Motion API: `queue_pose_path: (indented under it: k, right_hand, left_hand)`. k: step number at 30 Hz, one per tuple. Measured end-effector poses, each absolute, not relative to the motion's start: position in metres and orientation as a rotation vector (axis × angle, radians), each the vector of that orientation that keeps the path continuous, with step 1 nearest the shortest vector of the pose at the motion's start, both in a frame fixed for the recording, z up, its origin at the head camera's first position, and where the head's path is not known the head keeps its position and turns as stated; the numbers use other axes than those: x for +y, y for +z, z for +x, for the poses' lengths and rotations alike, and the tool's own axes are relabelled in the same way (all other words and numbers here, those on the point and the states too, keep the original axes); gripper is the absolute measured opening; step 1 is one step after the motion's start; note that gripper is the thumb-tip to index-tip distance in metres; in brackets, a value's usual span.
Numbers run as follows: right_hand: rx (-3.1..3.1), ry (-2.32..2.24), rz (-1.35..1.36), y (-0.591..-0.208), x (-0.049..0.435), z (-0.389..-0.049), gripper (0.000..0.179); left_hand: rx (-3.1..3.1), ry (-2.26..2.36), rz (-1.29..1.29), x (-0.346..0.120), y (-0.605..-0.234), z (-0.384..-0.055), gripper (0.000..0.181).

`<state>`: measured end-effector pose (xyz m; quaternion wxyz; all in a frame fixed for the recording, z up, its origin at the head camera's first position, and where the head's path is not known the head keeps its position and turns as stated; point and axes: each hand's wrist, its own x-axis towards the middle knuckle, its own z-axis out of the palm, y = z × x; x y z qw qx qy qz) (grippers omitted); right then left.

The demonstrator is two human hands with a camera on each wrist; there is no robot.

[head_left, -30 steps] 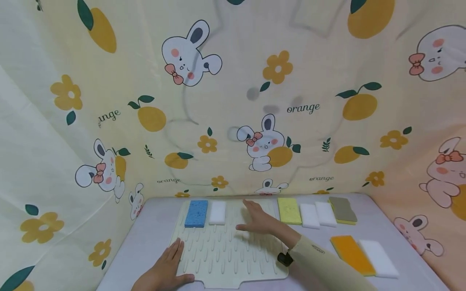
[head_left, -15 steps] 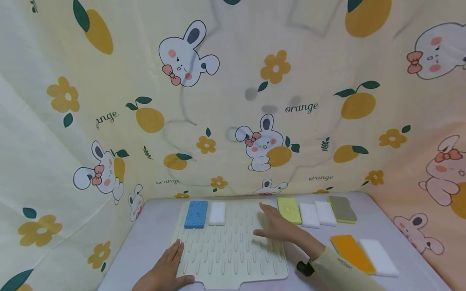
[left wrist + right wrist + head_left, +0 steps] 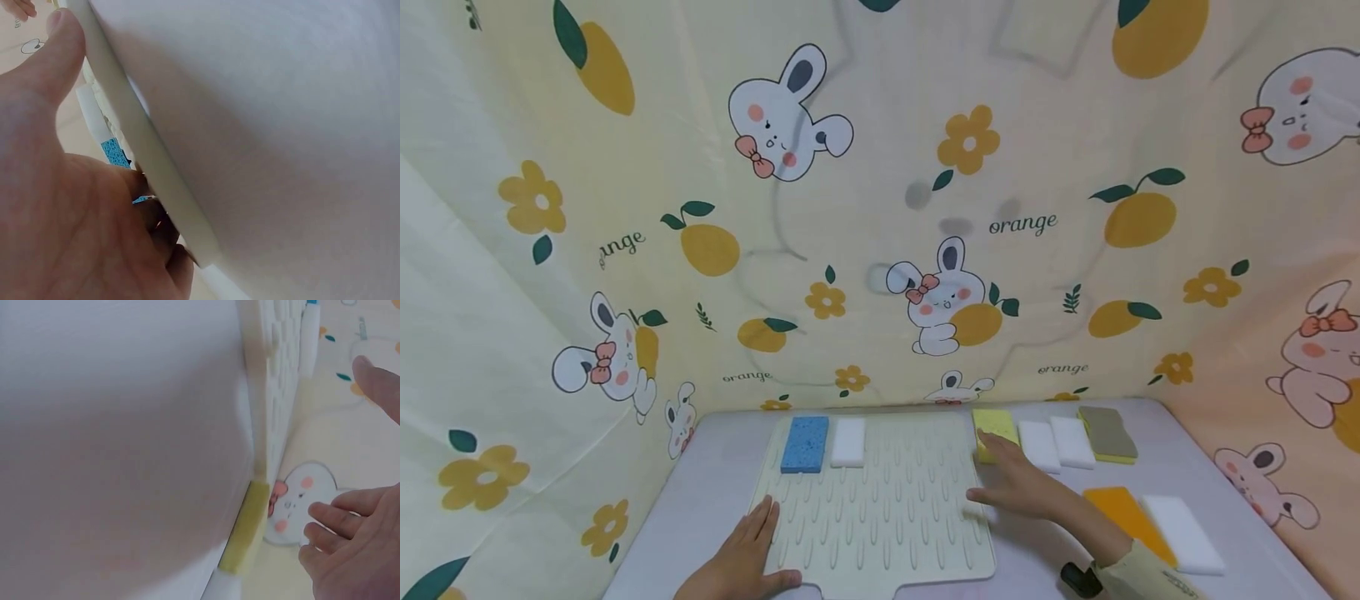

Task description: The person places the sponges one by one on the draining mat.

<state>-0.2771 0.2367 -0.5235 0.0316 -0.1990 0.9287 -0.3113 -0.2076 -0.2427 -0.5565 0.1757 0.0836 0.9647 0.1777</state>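
A pale ridged board (image 3: 880, 521) lies flat on the table, carrying a blue sponge (image 3: 805, 445) and a white sponge (image 3: 848, 442) at its back left. My left hand (image 3: 737, 550) rests against the board's front left corner, thumb along the front edge and fingers on the left edge. Beyond the board's right side, my right hand (image 3: 1018, 482) hovers with spread fingers, holding nothing. It partly covers the yellow-green sponge (image 3: 995, 422) in the head view. In the right wrist view that sponge (image 3: 245, 528) stands apart from the fingers (image 3: 337, 519).
Right of the yellow-green sponge lie two white sponges (image 3: 1039, 446) and a grey-topped yellow sponge (image 3: 1107, 433). Nearer the front are an orange-topped sponge (image 3: 1131, 525) and a larger white one (image 3: 1182, 533). A printed curtain (image 3: 865, 208) rises behind the table (image 3: 673, 500).
My right hand has moved right, from over the board to the yellow-green sponge, its fingers staying spread. The left hand and the sponges have kept their places.
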Motion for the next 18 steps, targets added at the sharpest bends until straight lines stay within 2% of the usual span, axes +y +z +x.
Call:
queue_pose_path:
  k: [18]
  right_hand:
    - [2.992, -0.854, -0.651, -0.522, 0.3, -0.239, 0.109]
  left_hand:
    - [2.744, 0.502, 0.297, -0.246, -0.555, -0.205, 0.123]
